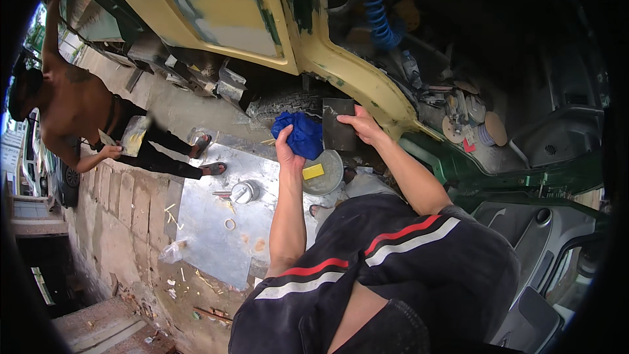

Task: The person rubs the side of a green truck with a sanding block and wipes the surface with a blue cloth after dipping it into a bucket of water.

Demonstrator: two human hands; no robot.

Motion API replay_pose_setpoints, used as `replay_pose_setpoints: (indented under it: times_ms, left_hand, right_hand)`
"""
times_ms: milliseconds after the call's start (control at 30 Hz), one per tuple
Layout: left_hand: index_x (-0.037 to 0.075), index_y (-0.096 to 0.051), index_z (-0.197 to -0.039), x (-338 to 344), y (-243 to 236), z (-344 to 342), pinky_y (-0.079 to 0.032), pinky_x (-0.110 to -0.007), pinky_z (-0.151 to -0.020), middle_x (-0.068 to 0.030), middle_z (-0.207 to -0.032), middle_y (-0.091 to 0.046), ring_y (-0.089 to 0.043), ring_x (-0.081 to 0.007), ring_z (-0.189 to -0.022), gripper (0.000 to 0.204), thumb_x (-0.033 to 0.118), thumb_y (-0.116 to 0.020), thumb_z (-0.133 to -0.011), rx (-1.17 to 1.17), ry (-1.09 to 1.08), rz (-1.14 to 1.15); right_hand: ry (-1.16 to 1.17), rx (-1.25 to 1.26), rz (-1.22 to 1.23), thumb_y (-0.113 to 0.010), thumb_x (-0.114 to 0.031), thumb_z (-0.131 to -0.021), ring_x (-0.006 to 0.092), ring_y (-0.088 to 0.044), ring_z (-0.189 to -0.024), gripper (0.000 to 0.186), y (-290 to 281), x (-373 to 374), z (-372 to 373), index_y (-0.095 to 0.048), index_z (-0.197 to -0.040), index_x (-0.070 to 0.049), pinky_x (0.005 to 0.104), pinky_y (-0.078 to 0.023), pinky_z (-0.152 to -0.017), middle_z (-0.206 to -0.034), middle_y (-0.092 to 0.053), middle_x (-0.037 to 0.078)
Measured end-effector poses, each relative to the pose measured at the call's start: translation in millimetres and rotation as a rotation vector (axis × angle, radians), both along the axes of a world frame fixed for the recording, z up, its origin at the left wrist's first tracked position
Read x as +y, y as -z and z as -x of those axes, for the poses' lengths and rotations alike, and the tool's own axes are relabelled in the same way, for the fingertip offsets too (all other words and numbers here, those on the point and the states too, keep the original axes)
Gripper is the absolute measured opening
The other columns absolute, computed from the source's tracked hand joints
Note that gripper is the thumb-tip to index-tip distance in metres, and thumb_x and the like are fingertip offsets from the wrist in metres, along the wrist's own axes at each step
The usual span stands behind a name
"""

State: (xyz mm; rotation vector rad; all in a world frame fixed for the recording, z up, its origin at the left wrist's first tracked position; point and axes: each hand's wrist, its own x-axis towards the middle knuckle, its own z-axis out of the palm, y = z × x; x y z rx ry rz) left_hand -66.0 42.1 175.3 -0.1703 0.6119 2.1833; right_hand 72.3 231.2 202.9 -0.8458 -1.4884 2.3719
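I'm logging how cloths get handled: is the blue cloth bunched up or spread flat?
Bunched up: the blue cloth shows crumpled folds in the left hand.

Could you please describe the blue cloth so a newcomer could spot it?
Find the yellowish vehicle body across the top, then the round basin below it. At the basin's upper left, the left hand holds the cloth: crumpled and deep blue, unlike the dark, rectangular sheet beside it in the right hand.

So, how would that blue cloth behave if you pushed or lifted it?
The blue cloth is probably floppy, since it bunches into crumpled folds. It is likely light: the left hand alone holds it. Its uneven shape seems unlikely to roll.
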Motion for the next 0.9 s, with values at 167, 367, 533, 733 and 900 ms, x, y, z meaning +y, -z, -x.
replay_pose_setpoints:
  times_ms: [167, 367, 533, 733, 900]
  left_hand:
    - [0.002, -0.064, -0.118, 53.5, -34.5, 12.3, -0.058, -0.042, -0.090, -0.0133, -0.109, -0.072, -0.071, -0.0282, -0.098, 0.032, 0.005, -0.063, -0.087, 0.098, -0.159, 0.030]
    - [0.004, -0.059, -0.117, 151.3, -101.8, 43.1, -0.056, -0.035, -0.088, -0.0074, -0.105, -0.067, -0.067, -0.0185, -0.093, 0.043, -0.010, -0.069, -0.077, 0.610, -0.562, 0.030]
    - [0.003, -0.063, -0.109, 233.3, -127.5, 74.7, -0.049, -0.034, -0.090, -0.0098, -0.105, -0.065, -0.064, -0.0245, -0.092, 0.044, -0.002, -0.072, -0.066, 1.254, -0.872, 0.467]
    - [0.006, -0.070, -0.107, 275.5, -63.3, 61.3, -0.052, -0.039, -0.087, -0.0137, -0.097, -0.068, -0.066, -0.0329, -0.092, 0.042, 0.001, -0.074, -0.066, 1.301, -0.941, 0.790]
    - [0.003, -0.070, -0.109, 267.9, -13.3, 38.7, -0.053, -0.036, -0.088, -0.0129, -0.097, -0.069, -0.068, -0.0269, -0.090, 0.041, 0.004, -0.074, -0.068, 1.049, -0.767, 0.927]
  right_hand:
    - [0.089, -0.071, -0.196, -0.063, -0.001, -0.080, 0.0211, -0.064, -0.105, 0.054, 14.5, 51.2, -12.8, -0.052, -0.133, 0.000, 0.0353, -0.053, -0.092, -0.115, -0.065, 0.011]
    - [-0.050, -0.188, -0.405, -0.071, -0.007, -0.082, 0.0237, -0.063, -0.111, 0.055, 34.7, 96.9, -16.9, -0.055, -0.134, 0.001, 0.0353, -0.051, -0.096, -0.120, -0.066, 0.013]
    - [-0.178, -0.337, -0.749, -0.073, -0.011, -0.086, 0.0254, -0.064, -0.112, 0.048, 28.5, 121.0, -34.8, -0.057, -0.129, 0.002, 0.0355, -0.047, -0.099, -0.118, -0.068, 0.016]
    - [-0.182, -0.393, -1.023, -0.073, -0.024, -0.089, 0.0452, -0.063, -0.113, 0.058, 37.5, 150.0, -63.7, -0.048, -0.135, 0.003, 0.0471, -0.049, -0.092, -0.118, -0.065, 0.030]
    - [-0.225, -0.436, -1.055, -0.070, -0.020, -0.092, 0.0493, -0.063, -0.098, 0.042, 0.8, 151.5, -45.6, -0.056, -0.125, 0.001, 0.0512, -0.050, -0.081, -0.112, -0.066, 0.028]
